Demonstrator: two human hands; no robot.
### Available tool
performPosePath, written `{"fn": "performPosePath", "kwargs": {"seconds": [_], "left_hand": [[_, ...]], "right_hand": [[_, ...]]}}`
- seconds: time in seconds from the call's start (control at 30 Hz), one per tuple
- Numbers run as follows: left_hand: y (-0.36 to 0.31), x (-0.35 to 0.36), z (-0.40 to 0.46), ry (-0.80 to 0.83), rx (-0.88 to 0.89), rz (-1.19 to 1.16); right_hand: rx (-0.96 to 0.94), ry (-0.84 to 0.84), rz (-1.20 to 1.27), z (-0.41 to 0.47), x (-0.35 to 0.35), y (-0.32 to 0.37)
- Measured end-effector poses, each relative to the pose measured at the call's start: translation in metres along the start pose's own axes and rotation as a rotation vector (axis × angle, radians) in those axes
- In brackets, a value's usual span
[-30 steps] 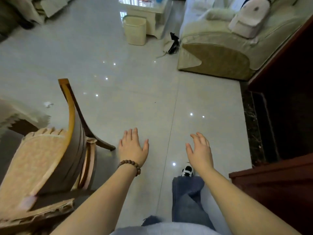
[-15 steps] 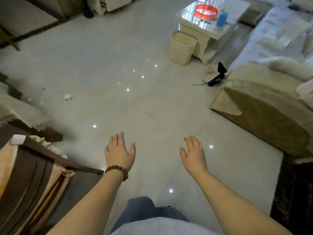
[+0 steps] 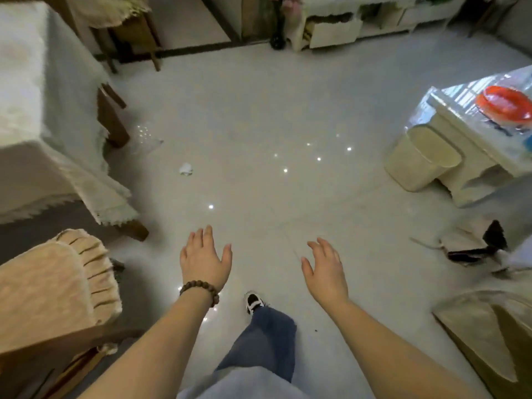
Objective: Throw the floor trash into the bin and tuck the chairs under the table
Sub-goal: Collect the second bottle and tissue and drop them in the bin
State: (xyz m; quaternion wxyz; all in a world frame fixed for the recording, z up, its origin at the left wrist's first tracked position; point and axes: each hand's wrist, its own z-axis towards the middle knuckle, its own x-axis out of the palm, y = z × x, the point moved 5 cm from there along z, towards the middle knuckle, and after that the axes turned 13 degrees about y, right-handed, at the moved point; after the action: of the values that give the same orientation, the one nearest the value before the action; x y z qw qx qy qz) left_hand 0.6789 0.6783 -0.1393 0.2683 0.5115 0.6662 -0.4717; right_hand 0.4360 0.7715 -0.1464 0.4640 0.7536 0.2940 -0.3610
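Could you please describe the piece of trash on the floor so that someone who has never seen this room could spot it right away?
Start at the table draped in a white cloth on the left side of the room. Just off its corner, on the bare grey tiled floor, lies the trash: a small crumpled white wad. It is the only loose scrap on that open floor, well apart from the beige bin on the right.

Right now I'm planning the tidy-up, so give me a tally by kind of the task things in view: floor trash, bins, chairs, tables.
Crumpled white trash on the floor: 1
Beige bin: 1
Cushioned chair: 1
Cloth-covered table: 1
Total: 4
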Motion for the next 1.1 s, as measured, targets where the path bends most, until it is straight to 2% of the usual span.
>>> {"fn": "performPosePath", "kwargs": {"seconds": [0.3,0.57,0.83,1.1], "left_hand": [[-0.033,-0.105,0.179,-0.078,-0.202,-0.102],[-0.041,-0.148,0.330,-0.119,-0.393,-0.143],[-0.073,-0.218,0.494,-0.259,-0.688,-0.301],[-0.079,-0.248,0.597,-0.301,-0.922,-0.502]], "right_hand": [[-0.225,0.086,-0.029,0.260,-0.082,0.100],[-0.434,0.245,-0.089,0.469,-0.091,0.177],[-0.696,0.425,-0.226,0.701,-0.130,0.256],[-0.840,0.533,-0.306,0.857,-0.119,0.352]]}}
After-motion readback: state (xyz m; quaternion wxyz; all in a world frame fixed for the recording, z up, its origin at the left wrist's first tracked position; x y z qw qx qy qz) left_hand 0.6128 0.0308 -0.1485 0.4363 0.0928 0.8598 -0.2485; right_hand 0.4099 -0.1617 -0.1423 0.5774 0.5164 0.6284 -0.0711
